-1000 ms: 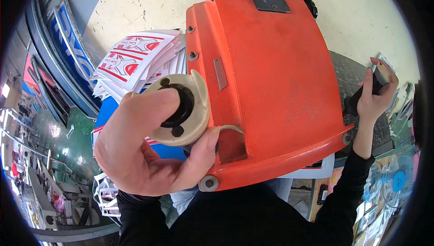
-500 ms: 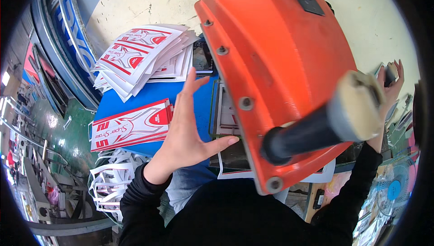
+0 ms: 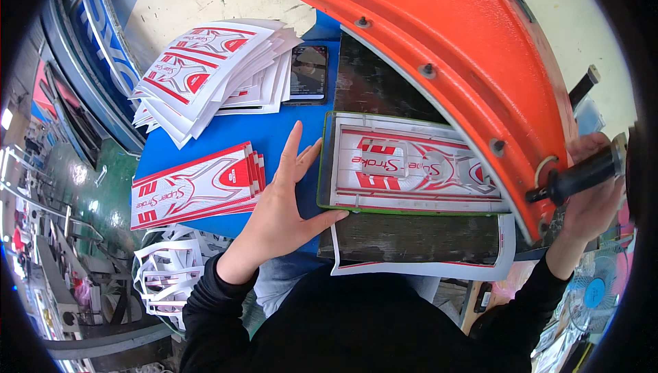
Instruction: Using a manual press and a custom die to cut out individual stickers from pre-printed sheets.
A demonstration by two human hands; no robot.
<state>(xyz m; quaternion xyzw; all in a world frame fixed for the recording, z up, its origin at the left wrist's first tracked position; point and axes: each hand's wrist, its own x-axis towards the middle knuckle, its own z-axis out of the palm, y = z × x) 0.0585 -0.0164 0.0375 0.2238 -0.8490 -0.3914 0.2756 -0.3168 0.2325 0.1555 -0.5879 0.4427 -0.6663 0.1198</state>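
Note:
My left hand point(image 3: 277, 212) is open, thumb and fingers spread around the near left corner of a green-edged rectangular cutting die point(image 3: 329, 198). Its thumb tip lies at the die's near edge. Inside the frame, red and white printed sheet point(image 3: 439, 167) shows through, with clear blocks over it. The orange swing arm point(image 3: 473, 51) of a press has turned to the right, covering the die's right end. My right hand point(image 3: 593, 198) is at the arm's black handle point(image 3: 582, 176), mostly behind it; its fingers are partly hidden, so its grip is unclear.
A stack of printed sheets point(image 3: 205, 65) and a pile of cut red and white pieces point(image 3: 192, 188) lie on the blue surface point(image 3: 274, 141). A phone point(image 3: 308, 75) rests beside the stack. White offcuts point(image 3: 168, 270) fill a basket below. A sheet frame point(image 3: 411, 268) overhangs the dark board point(image 3: 418, 236).
The orange arm has swung right, uncovering most of the die and the dark board. My right hand has moved nearer to me, by the handle. My left hand has barely moved.

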